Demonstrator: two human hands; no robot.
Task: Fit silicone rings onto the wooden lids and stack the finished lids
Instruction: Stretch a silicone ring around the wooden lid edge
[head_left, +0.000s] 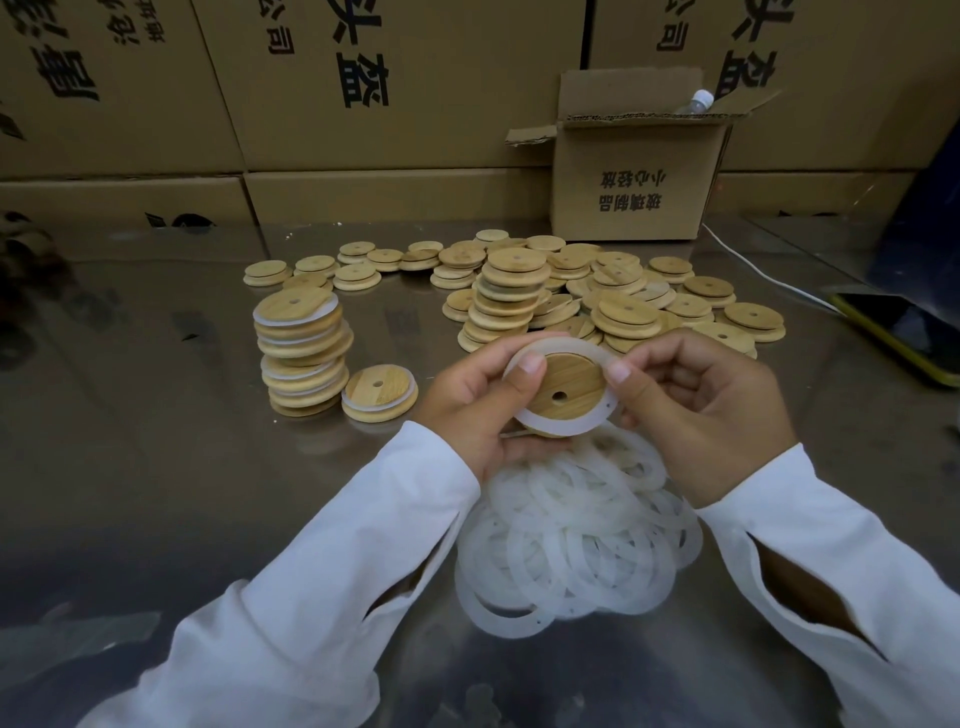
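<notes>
Stacked brown cartons (389, 78) with black print wall off the far side of a shiny metal table (156, 467).

Far out to the left of the left hand and a little beyond it stands a leaning stack of finished lids (301, 358), with white ring edges showing between the wooden discs. Just beside its foot, between the stack and the left hand, a single ringed lid (379, 392) lies flat.

The left hand (467, 400) holds a wooden lid (563, 387) above the table. Its fingers curl beneath the lid and its thumb presses on the upper left rim. A silicone ring (597, 415) sits around the lid's raised centre disc, whose small hole faces up. The right hand (711, 410) pinches the ring's right edge between thumb and curled fingers. Both wrists come out of white sleeves.

Beneath the hands, and reaching back toward the person, lies a loose pile of translucent rings (571, 530), many of them overlapping.

Beyond the hands a wide heap of bare lids (571, 291) spreads across the table, some piled in short uneven stacks. Behind that heap, beyond the right hand, an open small box (634, 176) stands against the cartons, with a white bottle cap (698, 101) poking out of it.

Out to the right of the right hand a white cable (753, 265) runs across the table toward a phone in a yellow case (904, 327), which lies near the edge of view.
</notes>
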